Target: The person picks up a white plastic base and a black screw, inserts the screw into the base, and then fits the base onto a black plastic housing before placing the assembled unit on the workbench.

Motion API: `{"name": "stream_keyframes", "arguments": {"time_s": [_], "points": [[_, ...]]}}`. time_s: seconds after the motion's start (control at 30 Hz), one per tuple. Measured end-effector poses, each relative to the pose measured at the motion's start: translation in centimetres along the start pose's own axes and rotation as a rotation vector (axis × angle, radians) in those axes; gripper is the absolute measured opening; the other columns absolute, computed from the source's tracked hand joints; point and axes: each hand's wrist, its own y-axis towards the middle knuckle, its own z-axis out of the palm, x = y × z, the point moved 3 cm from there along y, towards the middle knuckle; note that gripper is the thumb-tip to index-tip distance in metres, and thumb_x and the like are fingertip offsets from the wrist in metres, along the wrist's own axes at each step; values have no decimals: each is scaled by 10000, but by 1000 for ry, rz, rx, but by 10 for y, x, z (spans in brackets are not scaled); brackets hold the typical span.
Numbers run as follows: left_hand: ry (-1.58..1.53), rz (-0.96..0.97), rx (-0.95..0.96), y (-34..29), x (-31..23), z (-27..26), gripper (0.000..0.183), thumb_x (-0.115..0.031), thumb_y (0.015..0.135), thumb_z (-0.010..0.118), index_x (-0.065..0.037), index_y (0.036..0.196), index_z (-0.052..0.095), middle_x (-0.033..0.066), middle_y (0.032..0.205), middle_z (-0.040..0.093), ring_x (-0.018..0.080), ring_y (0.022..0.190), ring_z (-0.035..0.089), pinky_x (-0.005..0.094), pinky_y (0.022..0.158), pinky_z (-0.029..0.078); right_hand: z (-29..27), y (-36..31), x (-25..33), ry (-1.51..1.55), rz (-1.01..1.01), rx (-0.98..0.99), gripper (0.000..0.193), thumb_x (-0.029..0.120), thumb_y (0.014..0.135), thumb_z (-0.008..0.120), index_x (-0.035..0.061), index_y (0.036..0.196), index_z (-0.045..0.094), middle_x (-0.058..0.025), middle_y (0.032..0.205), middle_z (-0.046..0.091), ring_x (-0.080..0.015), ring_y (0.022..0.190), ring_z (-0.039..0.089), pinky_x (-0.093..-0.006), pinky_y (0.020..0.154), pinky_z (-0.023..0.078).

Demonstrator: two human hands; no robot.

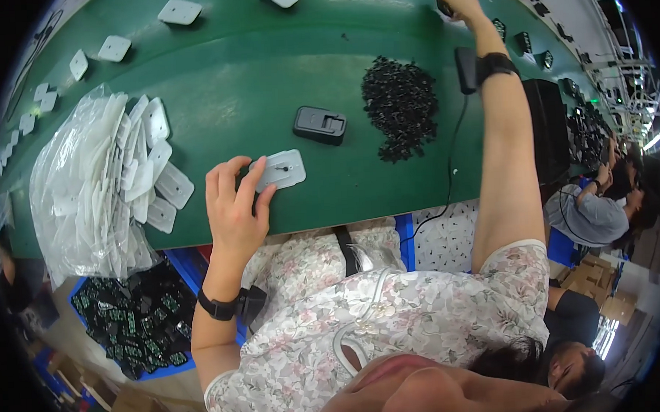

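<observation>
My left hand [236, 204] lies near the front edge of the green table, its thumb and fingers gripping the left end of a white plastic plate [290, 163]. On that plate sits a small dark part. Far off at the upper right, my right hand [465, 6] is closed on a small black plastic housing [445, 2]; its fingers partly cover it. Between the two hands rests a black rectangular case [320, 125] with a recessed slot. Beside it is a pile of small black parts [399, 107].
A clear plastic bag [71, 180] of white plates lies at the left. Below it stands a blue bin [149, 374] of dark circuit pieces. A black corded block [467, 69] is under my right forearm. More white plates [180, 11] line the far side. Other people sit at the right.
</observation>
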Motion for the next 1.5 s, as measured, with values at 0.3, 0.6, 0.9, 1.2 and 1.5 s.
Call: {"name": "stream_keyframes", "arguments": {"time_s": [0.3, 0.6, 0.9, 1.2, 1.5], "points": [[-28, 0, -68, -11, 20, -1, 375, -65, 712, 721, -40, 1075, 631, 114, 1065, 556, 309, 940, 513, 408, 809, 441, 72, -366, 201, 123, -1120, 385, 395, 69, 720, 752, 16, 1078, 594, -112, 1095, 593, -240, 1060, 557, -367, 947, 414], [19, 70, -57, -7, 24, 3, 347, -126, 725, 730, -97, 1060, 643, 77, 1096, 548, 295, 1029, 504, 404, 862, 412, 115, -432, 123, 52, -914, 112, 394, 29, 690, 754, 39, 1058, 614, -123, 1081, 620, -295, 1009, 564, -404, 902, 436], [-304, 69, -228, -15, 43, 0, 477, 45, 801, 561, -115, 1250, 581, 70, 1246, 592, 266, 1143, 529, 378, 910, 408, 140, -428, 178, 160, -1108, -10, 346, 62, 693, 768, 23, 1022, 665, -119, 1023, 656, -272, 937, 604, -348, 825, 477], [-24, 108, -66, -22, 44, 8, 531, 53, 792, 467, -157, 1266, 582, -1, 1300, 583, 214, 1205, 524, 340, 907, 386, 174, -420, 192, 51, -1176, -19, 359, 88, 686, 772, 40, 1026, 668, -91, 985, 655, -274, 890, 592, -350, 767, 488], [119, 150, 37, -25, 27, 1, 552, -5, 797, 516, -148, 1330, 524, 2, 1374, 521, 192, 1248, 498, 343, 917, 392, 173, -431, 181, -6, -1117, -61, 386, 62, 703, 753, 47, 1080, 669, -91, 1041, 633, -269, 904, 577, -343, 768, 485]]}}
